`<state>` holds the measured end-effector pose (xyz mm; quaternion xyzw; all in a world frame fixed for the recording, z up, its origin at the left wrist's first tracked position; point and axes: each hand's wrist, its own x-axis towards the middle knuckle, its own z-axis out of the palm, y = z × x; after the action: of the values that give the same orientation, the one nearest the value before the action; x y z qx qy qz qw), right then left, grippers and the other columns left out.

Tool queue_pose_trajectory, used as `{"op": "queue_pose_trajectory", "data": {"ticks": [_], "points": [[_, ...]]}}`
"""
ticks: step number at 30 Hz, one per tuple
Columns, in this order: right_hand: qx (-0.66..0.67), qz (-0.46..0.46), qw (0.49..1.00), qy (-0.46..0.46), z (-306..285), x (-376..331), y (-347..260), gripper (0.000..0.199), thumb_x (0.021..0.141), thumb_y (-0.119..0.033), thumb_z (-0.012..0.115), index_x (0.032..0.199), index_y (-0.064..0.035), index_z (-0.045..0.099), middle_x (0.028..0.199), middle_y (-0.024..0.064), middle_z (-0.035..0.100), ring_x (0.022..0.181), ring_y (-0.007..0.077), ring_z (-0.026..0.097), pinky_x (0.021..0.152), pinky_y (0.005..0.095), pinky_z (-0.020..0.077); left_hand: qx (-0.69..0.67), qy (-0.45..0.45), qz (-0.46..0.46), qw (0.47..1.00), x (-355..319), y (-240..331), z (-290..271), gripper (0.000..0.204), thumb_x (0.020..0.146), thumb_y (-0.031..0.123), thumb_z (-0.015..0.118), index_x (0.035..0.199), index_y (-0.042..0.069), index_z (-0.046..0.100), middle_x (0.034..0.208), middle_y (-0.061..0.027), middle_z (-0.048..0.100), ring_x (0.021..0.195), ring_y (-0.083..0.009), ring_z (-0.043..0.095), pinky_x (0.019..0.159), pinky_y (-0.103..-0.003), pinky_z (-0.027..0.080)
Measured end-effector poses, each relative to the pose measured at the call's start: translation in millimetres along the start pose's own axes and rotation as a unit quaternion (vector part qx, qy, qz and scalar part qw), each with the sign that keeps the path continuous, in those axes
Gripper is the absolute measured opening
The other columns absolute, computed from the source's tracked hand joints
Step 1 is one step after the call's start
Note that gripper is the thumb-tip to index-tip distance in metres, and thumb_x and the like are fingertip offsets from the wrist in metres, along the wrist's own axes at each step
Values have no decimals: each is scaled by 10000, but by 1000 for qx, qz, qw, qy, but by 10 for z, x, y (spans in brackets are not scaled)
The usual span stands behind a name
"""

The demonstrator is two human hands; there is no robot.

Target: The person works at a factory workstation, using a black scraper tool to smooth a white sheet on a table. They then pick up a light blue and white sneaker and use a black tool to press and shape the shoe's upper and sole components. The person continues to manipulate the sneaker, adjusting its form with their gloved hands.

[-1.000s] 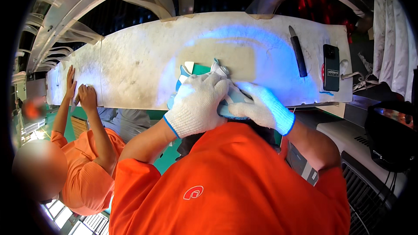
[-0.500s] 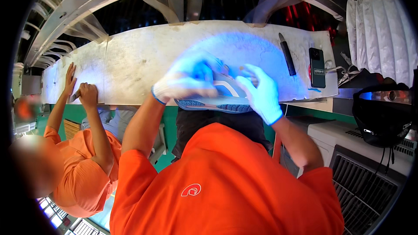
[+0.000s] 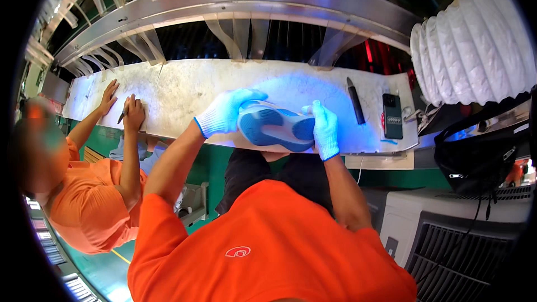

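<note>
Between my two white-gloved hands is a blue and white sports shoe (image 3: 278, 126), tipped so that its patterned sole faces me. My left hand (image 3: 228, 113) is closed round the shoe's left end. At the other end, my right hand (image 3: 324, 128) grips it with the thumb on the near side. The fingers behind the shoe are partly hidden. A patch of blue-violet light falls on the gloves, the shoe and the worn, pale worktable (image 3: 190, 86) beneath.
A black-handled knife (image 3: 356, 100) and a dark phone (image 3: 392, 116) lie on the table's right part. Farther right are a white ribbed duct (image 3: 472, 50) and a black bag (image 3: 475, 154). Clear strips (image 3: 224, 36) hang along the far edge. A co-worker (image 3: 95, 190) sits at left, holding a pen-like tool.
The shoe has turned from showing its side to showing its sole. My hands have settled on its two ends. The view has tilted upward, showing more of the metal beam.
</note>
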<state>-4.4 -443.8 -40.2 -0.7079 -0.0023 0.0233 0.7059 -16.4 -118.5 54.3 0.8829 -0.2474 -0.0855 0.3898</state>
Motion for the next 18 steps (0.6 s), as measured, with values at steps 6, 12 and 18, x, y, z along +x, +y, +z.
{"op": "queue_pose_trajectory", "data": {"ticks": [6, 12, 18], "points": [[242, 129, 960, 46, -42, 87, 213, 530, 1158, -521, 567, 1186, -42, 790, 1101, 64, 772, 996, 194, 731, 901, 391, 601, 165, -37, -3, 986, 397, 1565, -234, 880, 682, 467, 967, 1429, 82, 705, 1102, -236, 799, 970, -446, 780, 863, -473, 621], [340, 45, 939, -5, -359, -9, -122, 591, 1119, -475, 653, 1512, -35, 636, 1480, 93, 669, 1352, 254, 641, 1166, 433, 510, 217, -103, -69, 968, 681, 1889, -194, 759, 686, 462, 962, 1311, 87, 751, 949, -199, 801, 843, -401, 785, 779, -475, 619], [47, -227, 966, -115, -617, -327, -1534, 655, 959, -257, 782, 1524, 35, 625, 1581, 198, 621, 1473, 313, 588, 1258, 465, 431, 196, -131, -131, 963, 808, 2100, -93, 643, 687, 431, 954, 1213, 106, 779, 849, -169, 787, 743, -357, 771, 707, -449, 611]]}}
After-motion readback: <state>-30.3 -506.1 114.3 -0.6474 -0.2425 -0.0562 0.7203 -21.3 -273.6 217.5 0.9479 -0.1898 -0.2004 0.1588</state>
